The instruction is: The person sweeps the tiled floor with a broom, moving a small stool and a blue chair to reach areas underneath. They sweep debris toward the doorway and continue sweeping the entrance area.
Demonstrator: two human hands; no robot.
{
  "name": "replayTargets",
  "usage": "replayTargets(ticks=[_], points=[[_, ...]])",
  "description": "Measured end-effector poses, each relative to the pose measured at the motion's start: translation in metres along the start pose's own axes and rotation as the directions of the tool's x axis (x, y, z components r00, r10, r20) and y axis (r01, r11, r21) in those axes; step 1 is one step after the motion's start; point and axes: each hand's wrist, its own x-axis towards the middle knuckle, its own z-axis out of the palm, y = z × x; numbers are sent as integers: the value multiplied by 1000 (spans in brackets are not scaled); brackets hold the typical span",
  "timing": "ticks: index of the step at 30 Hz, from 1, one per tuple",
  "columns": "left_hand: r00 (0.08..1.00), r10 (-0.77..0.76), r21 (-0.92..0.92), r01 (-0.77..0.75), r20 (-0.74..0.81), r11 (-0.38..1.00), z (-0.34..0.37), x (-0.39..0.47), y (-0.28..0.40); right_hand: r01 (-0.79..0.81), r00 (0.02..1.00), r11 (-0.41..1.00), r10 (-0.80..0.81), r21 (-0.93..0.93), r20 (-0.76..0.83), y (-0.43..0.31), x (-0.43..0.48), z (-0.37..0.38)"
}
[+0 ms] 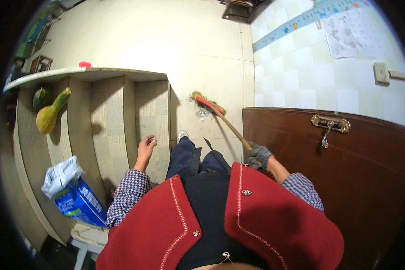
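My right hand point(259, 156), in a dark grey knitted glove, grips the upper part of a broom's wooden handle point(234, 130). The red broom head point(207, 103) with yellowish bristles rests on the pale floor. Dust, debris and a crumpled piece of clear plastic point(203, 114) lie at the bristles. My left hand point(146, 148) is bare, with fingers apart and partly curled, and holds nothing; it hovers over the stairs point(153, 114) at my left.
A brown door point(290, 135) with a metal lever handle point(327, 131) is close on the right, beside a tiled wall point(290, 74). On the stairs are a yellow gourd point(49, 118), a dark green squash point(40, 98) and a blue bag point(81, 200) near a white stool point(89, 234).
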Motion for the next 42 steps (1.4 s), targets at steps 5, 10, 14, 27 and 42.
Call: replayTargets(ticks=[5, 10, 14, 27, 42], points=[[994, 11, -18, -13, -107, 1000, 10, -35, -34, 202, 978, 919, -208, -339, 17, -46, 1, 3], [990, 12, -6, -13, -142, 1000, 49, -82, -66, 119, 962, 890, -214, -440, -171, -96, 88, 43], [982, 65, -53, -75, -177, 996, 95, -121, -89, 224, 950, 587, -308, -778, 41, -35, 130, 29], [951, -92, -313, -4, -294, 950, 170, -237, -184, 260, 954, 595, -281, -761, 106, 108, -15, -91], [990, -15, -51, 8, -142, 999, 203, -291, -275, 324, 818, 222, -555, -920, 154, 247, 95, -73]])
